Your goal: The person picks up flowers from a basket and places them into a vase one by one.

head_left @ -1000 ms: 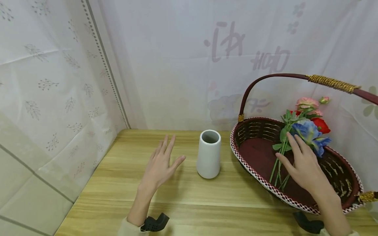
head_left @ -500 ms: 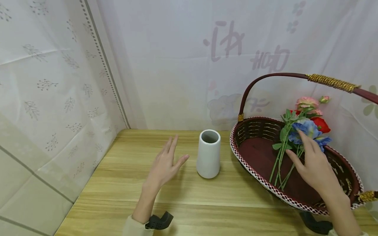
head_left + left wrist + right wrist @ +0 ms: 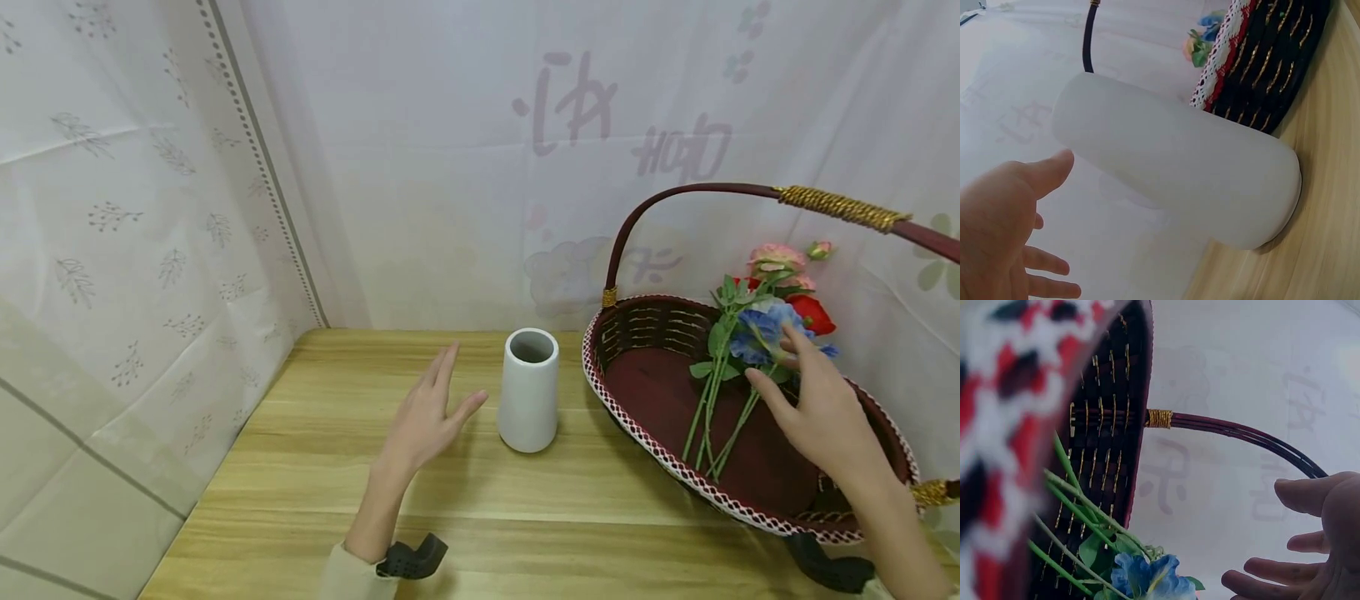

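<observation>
A white vase (image 3: 528, 396) stands upright on the wooden table, its round mouth facing up. Left of it, my left hand (image 3: 423, 421) hovers with fingers extended and thumb spread toward the vase, apart from it. The left wrist view shows this same hand (image 3: 1007, 228) beside the vase (image 3: 1172, 156), holding nothing. Over the right part of a dark red woven basket (image 3: 637, 354) is my right hand (image 3: 828, 412), fingers loosely extended. Close to its fingertips lies a blue flower (image 3: 761, 333). In the right wrist view, nothing is in the right hand (image 3: 1316, 540).
Pink (image 3: 776, 257) and red flowers (image 3: 813, 315) lie against the basket's back rim, green stems (image 3: 705, 417) reaching its front. A tall basket handle (image 3: 690, 190) arches above. Patterned white curtain (image 3: 412, 167) hangs behind the table (image 3: 315, 467).
My right hand has moved right, away from the stems and across the basket. My left hand has shifted slightly right, closer to the vase. The vase and basket stay in place.
</observation>
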Motion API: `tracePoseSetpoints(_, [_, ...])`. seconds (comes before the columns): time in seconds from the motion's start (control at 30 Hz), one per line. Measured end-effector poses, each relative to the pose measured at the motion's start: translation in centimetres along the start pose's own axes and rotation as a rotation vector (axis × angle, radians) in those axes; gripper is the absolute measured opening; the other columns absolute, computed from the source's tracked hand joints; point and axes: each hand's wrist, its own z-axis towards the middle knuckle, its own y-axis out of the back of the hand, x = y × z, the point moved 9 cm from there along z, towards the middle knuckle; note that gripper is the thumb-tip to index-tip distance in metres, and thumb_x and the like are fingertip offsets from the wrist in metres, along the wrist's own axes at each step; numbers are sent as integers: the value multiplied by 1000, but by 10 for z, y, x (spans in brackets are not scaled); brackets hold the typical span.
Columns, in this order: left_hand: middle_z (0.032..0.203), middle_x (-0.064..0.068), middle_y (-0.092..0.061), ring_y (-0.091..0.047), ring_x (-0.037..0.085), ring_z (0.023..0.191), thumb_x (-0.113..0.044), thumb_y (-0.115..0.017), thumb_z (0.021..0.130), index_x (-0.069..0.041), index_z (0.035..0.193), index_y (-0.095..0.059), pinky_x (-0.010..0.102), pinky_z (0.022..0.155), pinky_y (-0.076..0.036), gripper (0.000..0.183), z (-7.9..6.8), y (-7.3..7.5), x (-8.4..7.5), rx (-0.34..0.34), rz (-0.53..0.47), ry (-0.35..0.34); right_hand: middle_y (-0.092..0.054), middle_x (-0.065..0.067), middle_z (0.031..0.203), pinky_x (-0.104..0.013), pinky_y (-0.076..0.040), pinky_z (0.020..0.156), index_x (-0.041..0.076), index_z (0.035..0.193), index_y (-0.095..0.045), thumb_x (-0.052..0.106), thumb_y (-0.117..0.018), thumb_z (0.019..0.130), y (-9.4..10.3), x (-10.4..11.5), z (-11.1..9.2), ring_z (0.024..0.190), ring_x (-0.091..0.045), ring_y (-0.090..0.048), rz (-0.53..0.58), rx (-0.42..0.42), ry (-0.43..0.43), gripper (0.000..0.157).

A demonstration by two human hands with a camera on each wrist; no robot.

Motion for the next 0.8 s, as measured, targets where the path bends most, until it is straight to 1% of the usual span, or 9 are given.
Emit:
tracePoseSetpoints(0.13, [164, 12, -24, -30, 34, 147, -63, -49, 100, -17, 163, -14, 56, 115, -30, 86, 3, -3, -1, 3, -29, -12, -42, -43, 136, -75, -38, 81, -5, 158, -15, 23, -61, 103, 4, -7, 2, 111, -62, -49, -3, -2, -26, 76])
tracePoseSetpoints(0.3, [166, 8, -22, -27, 30, 149, -66, -48, 98, -18, 163, -13, 53, 117, -28, 88, 7, -10, -1, 24, -68, 8, -42, -45, 135, -74, -41, 80, -7, 156, -17, 26, -58, 105, 3, -21, 6, 111, -63, -49, 15, 24, -85, 74])
tracePoseSetpoints(0.37, [166, 7, -21, -26, 29, 149, -68, -48, 97, -17, 163, -13, 52, 117, -27, 90, 8, -14, -1, 31, -82, 18, -44, -45, 133, -63, -49, 78, -9, 156, -18, 26, -57, 105, 4, -27, 8, 111, -63, -51, 25, 23, -104, 73])
tracePoseSetpoints(0.43, [166, 7, -20, -26, 29, 150, -68, -48, 97, -18, 163, -13, 52, 117, -27, 91, 10, -16, -2, 37, -95, 27, -46, -45, 131, -39, -57, 73, -10, 154, -20, 27, -57, 105, 5, -31, 10, 109, -63, -52, 34, 18, -119, 72])
tracePoseSetpoints(0.47, [166, 6, -20, -25, 29, 150, -69, -49, 96, -19, 163, -13, 52, 117, -27, 91, 11, -17, -2, 38, -98, 31, -47, -44, 130, -27, -56, 67, -11, 154, -20, 27, -56, 105, 6, -32, 11, 109, -63, -53, 37, 15, -124, 72])
tracePoseSetpoints(0.53, [166, 6, -20, -25, 29, 150, -70, -49, 96, -20, 163, -12, 53, 117, -27, 91, 12, -18, -3, 38, -106, 35, -47, -44, 128, -8, -43, 58, -12, 153, -21, 28, -56, 105, 6, -35, 13, 108, -63, -53, 46, 16, -137, 71])
tracePoseSetpoints(0.6, [166, 6, -20, -25, 29, 150, -70, -50, 95, -22, 163, -11, 53, 117, -27, 91, 13, -19, -4, 37, -112, 35, -48, -43, 128, -5, -36, 57, -12, 153, -21, 29, -55, 105, 7, -39, 14, 108, -63, -52, 48, 21, -157, 71])
tracePoseSetpoints(0.7, [166, 6, -20, -25, 30, 150, -70, -50, 95, -23, 163, -10, 53, 117, -26, 92, 14, -21, -5, 42, -121, 36, -49, -42, 128, -15, -45, 56, -13, 152, -22, 31, -54, 105, 7, -44, 17, 108, -62, -54, 35, 27, -189, 72])
tracePoseSetpoints(0.8, [166, 6, -21, -25, 29, 150, -70, -51, 95, -24, 163, -10, 53, 117, -27, 92, 15, -24, -6, 48, -130, 39, -51, -42, 128, -17, -44, 55, -14, 151, -25, 33, -54, 105, 7, -52, 19, 106, -61, -55, 30, 31, -225, 72])
